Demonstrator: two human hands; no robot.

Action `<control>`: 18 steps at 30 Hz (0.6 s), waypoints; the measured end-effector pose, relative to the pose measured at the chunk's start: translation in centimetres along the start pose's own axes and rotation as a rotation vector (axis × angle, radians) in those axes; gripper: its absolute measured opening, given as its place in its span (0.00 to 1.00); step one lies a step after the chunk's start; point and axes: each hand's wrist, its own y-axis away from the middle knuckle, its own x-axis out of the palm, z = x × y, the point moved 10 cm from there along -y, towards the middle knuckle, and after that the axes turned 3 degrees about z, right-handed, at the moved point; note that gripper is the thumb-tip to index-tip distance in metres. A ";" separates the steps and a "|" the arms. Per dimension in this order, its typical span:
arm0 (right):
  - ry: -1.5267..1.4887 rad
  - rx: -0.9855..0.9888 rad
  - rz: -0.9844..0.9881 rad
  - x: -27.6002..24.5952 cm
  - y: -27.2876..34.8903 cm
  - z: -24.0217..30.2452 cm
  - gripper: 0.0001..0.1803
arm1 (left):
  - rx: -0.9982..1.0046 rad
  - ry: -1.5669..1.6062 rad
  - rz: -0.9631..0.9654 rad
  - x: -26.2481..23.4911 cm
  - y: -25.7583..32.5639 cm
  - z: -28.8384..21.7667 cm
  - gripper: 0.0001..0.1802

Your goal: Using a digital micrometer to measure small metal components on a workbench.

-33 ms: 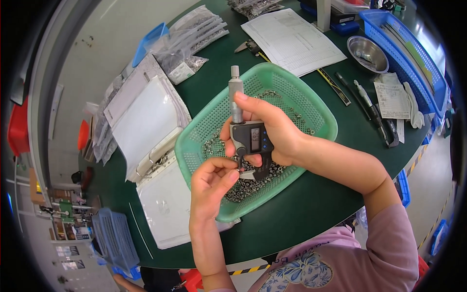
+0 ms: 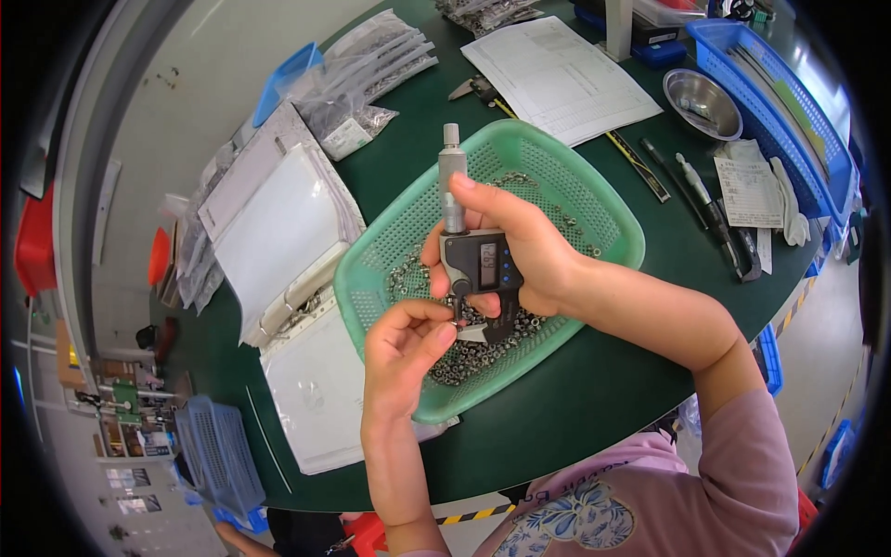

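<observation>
My right hand is wrapped round a digital micrometer, its thumb on the silver thimble, which points away from me. The black frame with its lit display faces up. At the jaw end, my left hand pinches thumb and forefinger together at a small metal part, mostly hidden by the fingertips. Both hands are over a green plastic basket with perforated sides. Inside it lie many small ring- or nut-like metal parts.
Left of the basket lies an open ring binder. Bags of small parts and paper sheets lie beyond. To the right are a metal bowl, pen-like tools, a glove and a blue basket.
</observation>
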 end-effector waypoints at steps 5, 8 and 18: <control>-0.056 0.002 -0.017 -0.2 0.0 0.1 0.34 | 0.010 0.028 -0.003 0.0 -0.2 -0.1 0.09; -0.071 -0.001 0.011 -0.1 -0.1 -0.1 0.34 | 0.024 0.036 -0.012 -0.4 -0.1 0.1 0.08; 0.060 -0.006 -0.013 0.0 0.1 0.2 0.33 | 0.025 0.037 0.007 0.0 -0.2 0.3 0.07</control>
